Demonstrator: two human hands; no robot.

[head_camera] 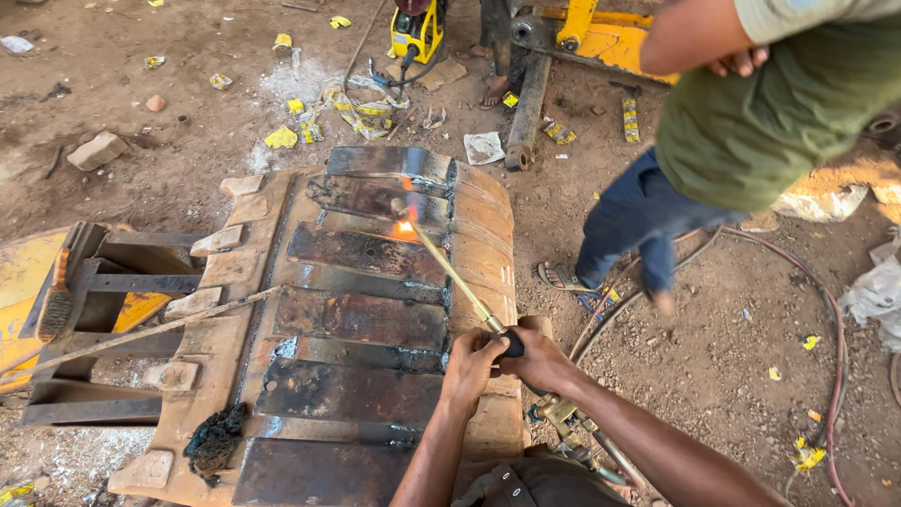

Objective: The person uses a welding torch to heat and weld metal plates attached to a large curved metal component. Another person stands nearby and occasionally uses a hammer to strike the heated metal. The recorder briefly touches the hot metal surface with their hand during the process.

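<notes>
Both hands clenched on cutting torch handle: left hand w/ right hand touching behind it. Torch long axis runs up-left from grips; flame tip on rusty excavator bucket plates, far end. Hoses trail right. Bystander adjacent. No containers seen.

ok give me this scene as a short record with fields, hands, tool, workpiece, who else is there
left hand: gripping the torch handle
right hand: gripping the same handle, beside the left
tool: cutting torch, flame at its tip
workpiece: rusty excavator bucket on dirt ground, flame on an upper plate
hoses: trailing over the ground at right
other person: standing at right, green shirt, sandals
</notes>
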